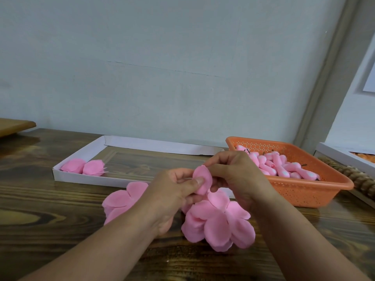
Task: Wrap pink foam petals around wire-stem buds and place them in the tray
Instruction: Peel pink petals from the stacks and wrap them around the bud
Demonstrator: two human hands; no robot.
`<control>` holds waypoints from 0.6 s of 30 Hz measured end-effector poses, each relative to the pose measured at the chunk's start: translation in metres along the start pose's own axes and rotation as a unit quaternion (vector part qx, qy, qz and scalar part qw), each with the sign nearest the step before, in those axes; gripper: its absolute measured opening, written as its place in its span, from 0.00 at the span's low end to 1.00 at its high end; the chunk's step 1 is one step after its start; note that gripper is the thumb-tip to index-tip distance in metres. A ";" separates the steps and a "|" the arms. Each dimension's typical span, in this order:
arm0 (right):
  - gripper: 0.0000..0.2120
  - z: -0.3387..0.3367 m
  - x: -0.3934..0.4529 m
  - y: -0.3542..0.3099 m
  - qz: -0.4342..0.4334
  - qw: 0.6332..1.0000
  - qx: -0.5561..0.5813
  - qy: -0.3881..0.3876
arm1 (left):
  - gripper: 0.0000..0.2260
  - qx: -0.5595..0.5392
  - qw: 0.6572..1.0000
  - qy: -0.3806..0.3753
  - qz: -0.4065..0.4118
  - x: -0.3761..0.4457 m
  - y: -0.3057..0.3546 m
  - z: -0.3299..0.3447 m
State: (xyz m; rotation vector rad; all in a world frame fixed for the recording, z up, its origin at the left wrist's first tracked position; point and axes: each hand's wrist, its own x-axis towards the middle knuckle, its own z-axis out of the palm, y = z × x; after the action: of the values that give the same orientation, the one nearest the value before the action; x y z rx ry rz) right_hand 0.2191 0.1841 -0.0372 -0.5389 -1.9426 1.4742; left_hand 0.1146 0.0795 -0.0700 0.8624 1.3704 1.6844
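Two hands meet above the wood-grain table (40,199): your left hand (170,191) and right hand (233,175) both pinch one soft, rounded pink petal (202,180), fingers closed on it; any bud inside is hidden. Loose matte petals (219,224) lie beneath. Two wrapped buds (83,167) sit in the white cardboard tray (67,177); the perforated orange basket (304,191) holds bare buds (284,167).

**Counts around the white tray**

One white tray (129,180) holds two wrapped flowers (83,167). Right of it, one orange basket (316,191) holds many buds (284,166), too heaped to count. In front, two petal piles (219,222) and two hands (170,193).
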 end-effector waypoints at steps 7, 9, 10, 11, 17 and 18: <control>0.08 0.001 0.000 -0.001 -0.009 1.000 -0.026 0.009 | 0.11 -0.003 0.999 0.049 0.020 0.001 -0.001 0.003; 0.09 0.003 -0.001 -0.002 -0.010 1.000 -0.022 0.016 | 0.10 0.002 0.997 0.068 0.039 0.001 -0.001 0.004; 0.08 0.003 -0.001 -0.002 -0.010 1.000 -0.022 0.019 | 0.09 0.006 0.996 0.074 0.048 0.002 -0.002 0.004; 0.08 0.004 -0.001 -0.002 -0.010 0.999 -0.023 0.021 | 0.08 0.013 0.995 0.078 0.055 0.002 -0.002 0.004; 0.05 0.004 -0.002 -0.002 -0.011 0.999 -0.018 0.024 | 0.04 0.027 0.995 0.078 0.057 0.000 -0.002 0.005; 0.04 0.004 -0.002 -0.001 -0.011 1.000 -0.015 0.024 | 0.05 0.022 0.995 0.078 0.055 -0.001 -0.002 0.005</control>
State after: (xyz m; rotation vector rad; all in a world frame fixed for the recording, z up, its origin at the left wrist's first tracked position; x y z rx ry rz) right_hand 0.2176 0.1795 -0.0370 -0.5597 -1.9309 1.4073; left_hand 0.1200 0.0815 -0.0711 0.8615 1.4932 1.8444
